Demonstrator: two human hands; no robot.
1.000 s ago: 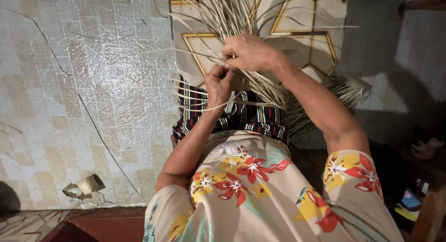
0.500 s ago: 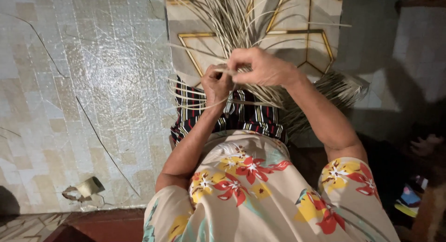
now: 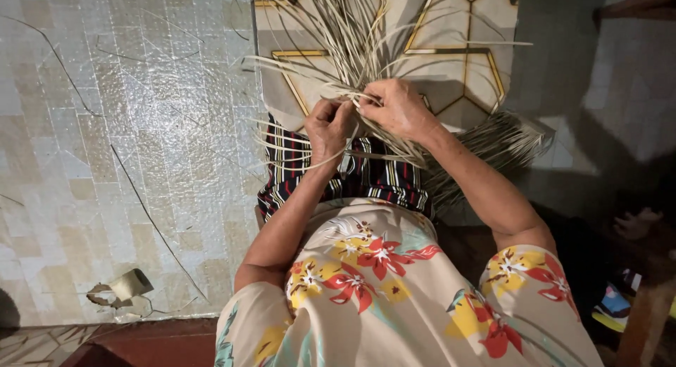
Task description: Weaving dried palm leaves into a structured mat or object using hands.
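left hand (image 3: 329,127) grip pinched shut on dry palm strips (image 3: 352,29); right hand (image 3: 398,108) fingers curled tight on same strips, hands touching

Pale dry palm-leaf strips (image 3: 352,39), thin and long, fanning upward, gathered into a half-woven mat (image 3: 486,145) over the lap

strand (image 3: 338,29) tips cut off at top edge; left hand (image 3: 329,131) fingers' grip hidden.

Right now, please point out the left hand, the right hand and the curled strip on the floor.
left hand (image 3: 329,127), head view, knuckles
right hand (image 3: 398,108), head view, back
curled strip (image 3: 129,285), head view, its loop
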